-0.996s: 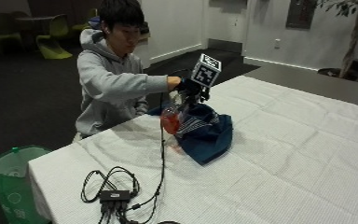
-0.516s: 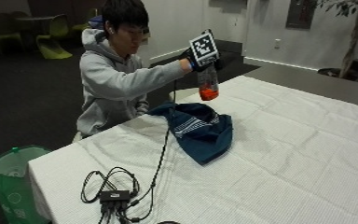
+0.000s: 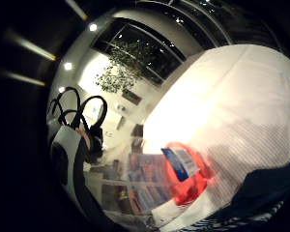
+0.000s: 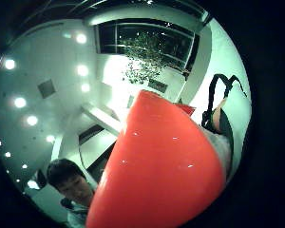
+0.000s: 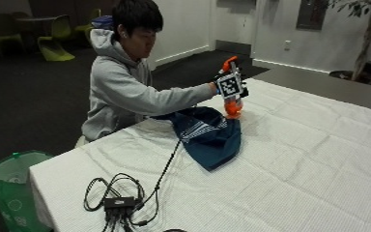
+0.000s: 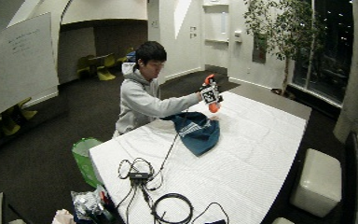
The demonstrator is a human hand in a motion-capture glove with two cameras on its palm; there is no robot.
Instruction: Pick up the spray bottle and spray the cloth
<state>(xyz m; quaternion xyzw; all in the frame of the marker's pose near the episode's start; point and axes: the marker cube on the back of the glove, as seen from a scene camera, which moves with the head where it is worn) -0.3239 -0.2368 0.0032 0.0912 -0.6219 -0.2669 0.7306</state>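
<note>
Reaching out over the worktop (image 5: 314, 159), the person's right hand (image 5: 227, 86) holds an orange spray bottle (image 5: 232, 104) upright, lifted above the white cover, with the forearm stretched nearly level from the grey sleeve (image 5: 166, 99). The fingers are curled round the bottle's upper part, though the exact hold is hard to make out in the outside view. The bottle's orange nozzle top sticks up above the hand and its rounded base hangs below. A dark blue cloth (image 5: 208, 135) with white stripes lies crumpled on the worktop just beside and below the bottle. The thumb side palm view is mostly filled by the bottle's orange body (image 4: 156, 175). The other hand is hidden behind the cloth.
</note>
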